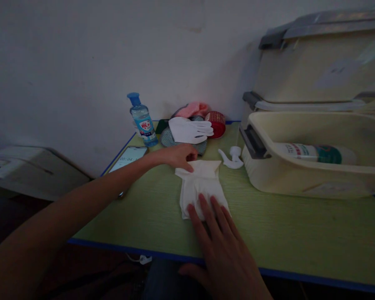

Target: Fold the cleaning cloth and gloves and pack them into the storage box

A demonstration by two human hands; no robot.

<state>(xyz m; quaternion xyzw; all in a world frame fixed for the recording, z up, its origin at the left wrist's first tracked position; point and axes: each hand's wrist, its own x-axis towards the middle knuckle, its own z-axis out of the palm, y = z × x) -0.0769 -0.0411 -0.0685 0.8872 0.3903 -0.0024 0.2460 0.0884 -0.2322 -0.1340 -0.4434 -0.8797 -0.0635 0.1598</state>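
A white folded cloth [203,183] lies on the green table in front of me. My left hand [180,156] reaches in from the left, its fingers curled and its thumb on the cloth's far left corner; the fingertips are partly hidden. Over the cloth's near end, my right hand [220,237] is spread out, fingertips resting on the fabric and thumb out to the side. Just beyond my left hand, a white glove [190,130] sits on a grey mesh piece [166,137]. A white spray trigger head [233,158] lies to the right of the cloth.
A blue bottle [143,123] and a phone [129,156] showing a timer are at the left. Behind the glove are a pink cloth [193,109] and a red round container [217,124]. A cream bin [268,179] holding a white-green bottle [318,153] stands right, before stacked lidded boxes [306,71].
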